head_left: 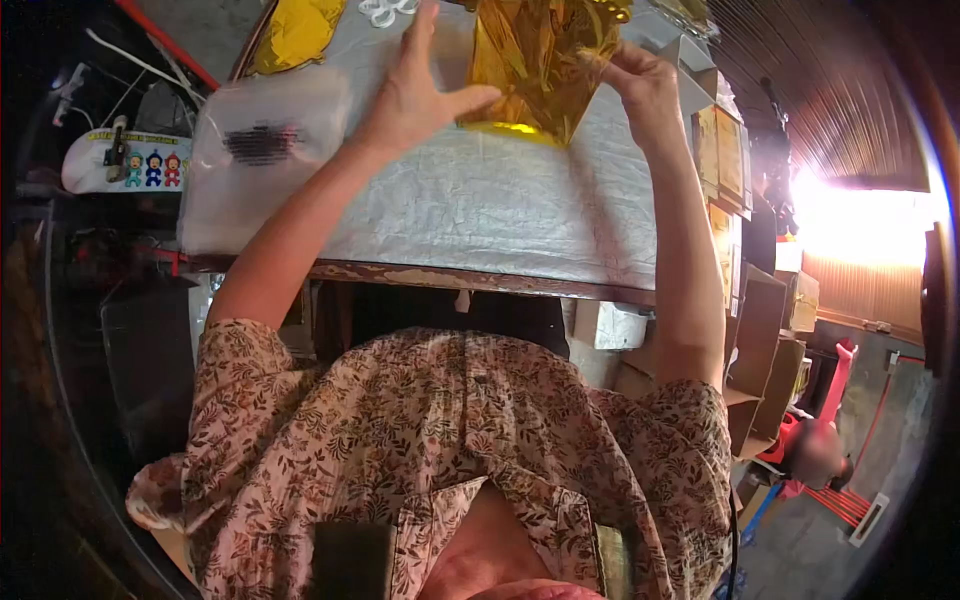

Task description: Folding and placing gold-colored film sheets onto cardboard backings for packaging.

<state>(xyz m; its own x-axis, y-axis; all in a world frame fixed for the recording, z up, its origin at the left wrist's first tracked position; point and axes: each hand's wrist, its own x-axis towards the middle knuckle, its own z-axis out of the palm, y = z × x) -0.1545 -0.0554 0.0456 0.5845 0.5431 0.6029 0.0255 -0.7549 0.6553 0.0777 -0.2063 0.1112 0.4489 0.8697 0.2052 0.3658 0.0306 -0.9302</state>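
Observation:
A shiny, crinkled piece of gold foil [535, 85], perhaps a bag, lies near the far side of the silvery-covered table [480, 220]. My right hand [640, 85] pinches its right edge between thumb and fingers. At the foil's left side is my left hand [415, 100], with its fingers stretched upward and the thumb pointing at the foil; whether the thumb touches it I cannot tell. The upper edge of the foil runs out of the picture.
A stack of clear plastic bags [265, 150] lies at the table's left edge. Behind it are another gold foil piece [300, 35] and a white looped item [387, 10]. Cardboard boxes [725, 155] line the right side. On the right, beyond the boxes, another person [815, 450] shows, blurred.

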